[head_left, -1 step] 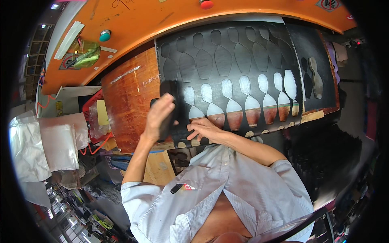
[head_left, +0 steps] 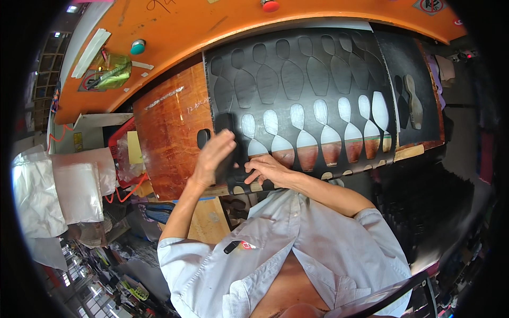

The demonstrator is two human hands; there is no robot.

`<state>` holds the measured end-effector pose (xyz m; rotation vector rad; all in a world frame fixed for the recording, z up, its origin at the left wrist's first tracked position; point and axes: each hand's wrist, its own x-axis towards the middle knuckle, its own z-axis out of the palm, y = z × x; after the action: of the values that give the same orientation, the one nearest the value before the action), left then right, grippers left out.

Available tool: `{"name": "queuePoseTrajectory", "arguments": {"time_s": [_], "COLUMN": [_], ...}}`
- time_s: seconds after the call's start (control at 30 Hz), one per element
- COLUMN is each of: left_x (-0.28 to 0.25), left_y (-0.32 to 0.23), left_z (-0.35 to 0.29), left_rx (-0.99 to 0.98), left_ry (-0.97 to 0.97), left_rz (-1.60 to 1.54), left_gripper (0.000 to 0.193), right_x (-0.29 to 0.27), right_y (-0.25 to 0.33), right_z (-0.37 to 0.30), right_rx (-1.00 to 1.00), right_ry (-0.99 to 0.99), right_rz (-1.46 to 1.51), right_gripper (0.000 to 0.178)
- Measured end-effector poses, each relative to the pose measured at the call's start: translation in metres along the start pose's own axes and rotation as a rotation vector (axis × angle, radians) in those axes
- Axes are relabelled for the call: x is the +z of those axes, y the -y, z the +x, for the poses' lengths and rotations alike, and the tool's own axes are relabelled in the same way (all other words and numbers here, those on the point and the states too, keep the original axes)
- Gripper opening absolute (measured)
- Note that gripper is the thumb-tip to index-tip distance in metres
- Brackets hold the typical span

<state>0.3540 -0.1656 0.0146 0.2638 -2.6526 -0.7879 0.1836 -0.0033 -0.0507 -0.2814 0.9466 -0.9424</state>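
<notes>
Near the left edge of the black sheet [head_left: 254, 79], my left hand [head_left: 212, 157] holds a long black sole-shaped piece [head_left: 226, 122], its fingers stretched along it and partly blurred. Just left of that hand, a black rounded piece [head_left: 203, 139] shows on the brown board. My right hand [head_left: 268, 169] rests at the sheet's near edge, fingers bent and apart, beside the leftmost cut-out. Sole-shaped cut-outs [head_left: 320, 111] run in a row across the sheet, showing white and brown through it. A farther row of outlined sole shapes [head_left: 291, 79] is still black.
The brown board [head_left: 169, 127] extends left of the sheet. An orange panel [head_left: 212, 26] with a green button [head_left: 138, 46] and a red button [head_left: 270, 5] closes off the far side. A sole-shaped piece [head_left: 412, 102] lies on the right. Plastic bags [head_left: 79, 185] hang at the left.
My left hand has shifted slightly right with the black piece, showing more of the black rounded piece beside it. My right hand stays put.
</notes>
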Motion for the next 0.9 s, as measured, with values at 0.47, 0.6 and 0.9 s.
{"name": "queuePoseTrajectory", "arguments": {"time_s": [0.47,0.6,0.9], "left_x": [0.006,-0.015,-0.043], "left_y": [0.007,0.006,-0.032], "left_z": [-0.017,0.002,0.045], "left_rx": [0.005,-0.225,-0.429], "left_ry": [0.333,0.124,-0.532], "left_rz": [0.014,-0.160,-0.073], "left_gripper": [0.067,0.056,0.040], "right_x": [-0.002,0.002,0.004], "right_y": [-0.003,0.001,0.048], "right_z": [0.006,-0.008,-0.029], "right_rx": [-0.013,-0.158,-0.224], "right_ry": [0.021,-0.082,-0.051], "right_rz": [0.161,-0.189,0.052], "right_gripper": [0.038,0.051,0.064]}}
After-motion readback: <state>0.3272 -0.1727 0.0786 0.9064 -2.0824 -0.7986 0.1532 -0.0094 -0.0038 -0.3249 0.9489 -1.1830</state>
